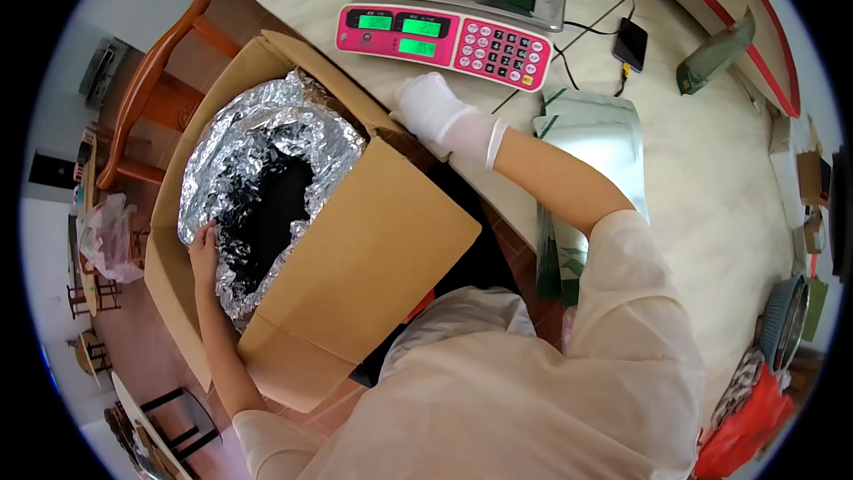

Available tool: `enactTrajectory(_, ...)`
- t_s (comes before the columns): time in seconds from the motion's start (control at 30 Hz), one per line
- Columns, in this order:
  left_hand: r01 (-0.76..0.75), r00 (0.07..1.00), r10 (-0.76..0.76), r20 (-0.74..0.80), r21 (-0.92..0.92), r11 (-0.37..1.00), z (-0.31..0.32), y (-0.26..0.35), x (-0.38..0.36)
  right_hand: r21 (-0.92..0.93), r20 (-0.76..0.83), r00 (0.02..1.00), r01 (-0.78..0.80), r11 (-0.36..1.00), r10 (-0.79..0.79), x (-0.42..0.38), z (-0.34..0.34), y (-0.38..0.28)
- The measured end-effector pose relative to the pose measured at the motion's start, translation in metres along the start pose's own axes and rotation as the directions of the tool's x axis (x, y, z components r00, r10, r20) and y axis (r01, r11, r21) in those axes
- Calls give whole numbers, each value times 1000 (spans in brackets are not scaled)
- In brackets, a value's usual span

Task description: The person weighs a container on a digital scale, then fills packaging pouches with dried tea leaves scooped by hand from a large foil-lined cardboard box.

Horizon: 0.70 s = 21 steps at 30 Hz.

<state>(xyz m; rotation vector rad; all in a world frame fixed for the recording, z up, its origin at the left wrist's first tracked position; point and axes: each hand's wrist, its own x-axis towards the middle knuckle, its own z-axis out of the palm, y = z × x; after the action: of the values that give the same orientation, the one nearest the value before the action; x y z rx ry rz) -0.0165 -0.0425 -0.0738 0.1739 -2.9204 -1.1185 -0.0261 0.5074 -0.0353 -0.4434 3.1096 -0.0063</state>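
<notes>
Tabletop (715, 182): scale digits (419, 28) blurred, left hand (204, 253) at foil (222, 138), right hand (435, 108) gloved, both grips unclear

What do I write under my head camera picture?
Bare left hand at crinkly foil in a cardboard box, white-gloved right hand near a pink scale.

On the table (711, 196), a black phone (630, 43) is laid toward the far edge, and a yellow plug (625, 69) is seen at one end of it. Black wires (588, 29) are spread close by. Past the right edge, a blue-grey basket (780, 324) and a crumpled red bundle (751, 422) can be seen. Past the left edge, a brown wooden chair (166, 100) is set on the reddish floor (162, 329). Farther off, a see-through bag (111, 240) is seen.
</notes>
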Motion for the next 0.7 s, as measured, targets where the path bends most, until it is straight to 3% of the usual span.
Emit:
enactTrajectory(0.17, -14, 1000, 14, 4, -1, 1000, 0, -9, -5, -139, 189, 971, 174, 975, -146, 10, 14, -1)
enactTrajectory(0.27, 36, 999, -36, 14, -36, 999, -1, 13, -12, -203, 183, 965, 222, 954, -186, 8, 17, -3)
enactTrajectory(0.33, 32, 999, -32, 19, 1, 999, 0, 16, -13, -105, 77, 979, 197, 975, -189, 2, 13, -2)
enactTrajectory(0.47, -3, 999, 2, 51, 3, 1000, -1, 26, -14, -73, 39, 980, 196, 978, -194, 2, 22, 8)
enactTrajectory(0.57, 28, 998, -24, 52, -77, 997, -3, 41, -20, -62, -12, 995, 102, 993, -103, 5, 10, 19)
enactTrajectory(0.63, 23, 998, -16, 57, -131, 991, -7, 37, -19, 137, -245, 969, -9, 991, 43, 5, -19, 25)
enactTrajectory(0.7, 14, 998, -7, 56, -132, 991, -12, 45, -19, 167, -307, 951, 39, 985, 15, 4, -54, 7)
